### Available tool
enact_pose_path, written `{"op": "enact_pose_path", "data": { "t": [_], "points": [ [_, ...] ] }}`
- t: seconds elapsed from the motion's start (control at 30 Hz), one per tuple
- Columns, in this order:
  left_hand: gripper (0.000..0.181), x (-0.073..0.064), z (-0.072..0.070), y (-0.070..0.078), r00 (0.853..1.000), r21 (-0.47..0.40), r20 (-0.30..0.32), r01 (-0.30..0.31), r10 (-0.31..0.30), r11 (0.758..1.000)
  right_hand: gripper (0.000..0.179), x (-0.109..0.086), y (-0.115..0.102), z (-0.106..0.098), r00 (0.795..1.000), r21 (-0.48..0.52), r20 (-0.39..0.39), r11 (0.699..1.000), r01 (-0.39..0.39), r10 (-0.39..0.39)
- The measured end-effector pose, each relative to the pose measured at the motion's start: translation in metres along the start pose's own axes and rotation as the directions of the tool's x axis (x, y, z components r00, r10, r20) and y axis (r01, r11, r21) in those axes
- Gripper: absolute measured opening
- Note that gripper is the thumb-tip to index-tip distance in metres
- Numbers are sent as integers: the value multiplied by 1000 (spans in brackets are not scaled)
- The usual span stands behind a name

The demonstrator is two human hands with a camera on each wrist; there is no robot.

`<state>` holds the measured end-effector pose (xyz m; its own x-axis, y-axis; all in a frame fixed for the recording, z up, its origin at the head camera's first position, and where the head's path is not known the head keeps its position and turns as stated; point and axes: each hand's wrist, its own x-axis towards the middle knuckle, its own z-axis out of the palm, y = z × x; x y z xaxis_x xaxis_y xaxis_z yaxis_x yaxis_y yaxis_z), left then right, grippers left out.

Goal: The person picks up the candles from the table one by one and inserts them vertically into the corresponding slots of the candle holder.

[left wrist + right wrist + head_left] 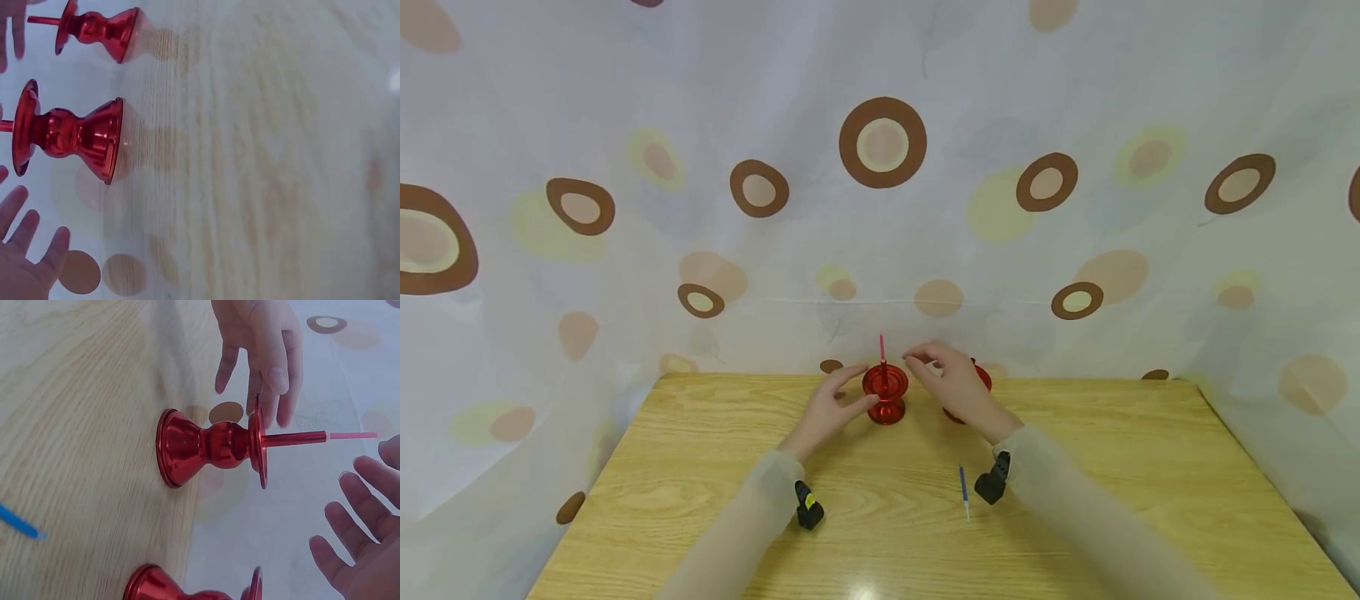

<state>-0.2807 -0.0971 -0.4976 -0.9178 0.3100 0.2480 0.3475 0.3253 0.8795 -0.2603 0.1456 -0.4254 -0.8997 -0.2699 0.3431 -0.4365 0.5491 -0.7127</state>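
Observation:
A shiny red candlestick stands upright at the table's back, with a thin pink candle upright in its tube. My left hand is at its left side, thumb and fingers spread about the dish; whether they touch the rim I cannot tell. In the right wrist view, the left hand shows loosely bent fingers beside the dish. My right hand hovers right of the pink candle, apart from it, fingers relaxed and holding nothing. Behind it, a second red candlestick is partly hidden.
A thin blue candle with a white end lies on the wooden table, near my right wrist. Behind the table's back edge hangs a pale curtain with brown and yellow circles. Black wrist cameras sit on both sleeves.

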Motion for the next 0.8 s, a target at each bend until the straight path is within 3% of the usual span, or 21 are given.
{"op": "enact_pose_path", "data": {
  "t": [0.23, 0.53, 0.8],
  "points": [
    [51, -10, -5, -2, 994, 0, -96, -46, 45, 999, 21, -14, 2, -14, 999, -22, 3, 999, 37, -37],
    [43, -26, -2, 9, 994, -20, -105, -15, 12, 1000, 21, -32, 3, -26, 996, -42, 29, 996, 82, -81],
    [38, -41, 1, 14, 994, 0, -110, 15, -15, 1000, 19, -49, 5, -33, 997, -47, 37, 997, 65, -64]
  ]
}}
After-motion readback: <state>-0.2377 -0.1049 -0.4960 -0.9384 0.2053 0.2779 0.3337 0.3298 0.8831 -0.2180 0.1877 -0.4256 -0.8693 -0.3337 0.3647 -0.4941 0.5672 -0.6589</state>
